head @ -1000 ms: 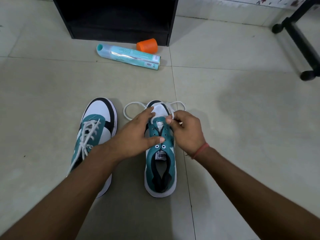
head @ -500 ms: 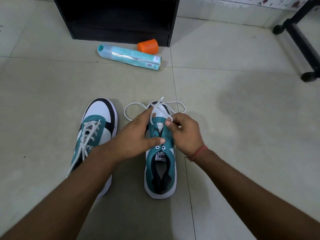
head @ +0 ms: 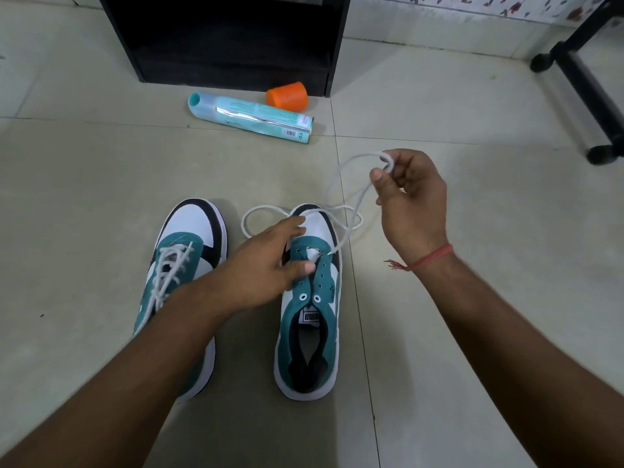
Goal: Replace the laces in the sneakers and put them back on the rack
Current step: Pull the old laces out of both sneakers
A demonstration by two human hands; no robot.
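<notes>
Two teal, white and black sneakers stand side by side on the tiled floor. The left sneaker (head: 184, 265) is laced with a white lace. The right sneaker (head: 312, 319) has mostly bare eyelets. My left hand (head: 266, 268) rests on its front, thumb at the eyelet flap, fingers stretched toward the toe. My right hand (head: 410, 204) is raised to the right above the shoe and pinches the white lace (head: 351, 204), which runs down to a front eyelet and loops over the toe.
A black shoe rack (head: 233, 42) stands at the back. In front of it lie a teal spray can (head: 250, 118) and an orange cap (head: 287, 95). A black wheeled stand leg (head: 587, 86) is at the far right.
My right hand has lifted up and to the right from the eyelets, pulling the lace through with it. My left hand stays on the shoe's front.
</notes>
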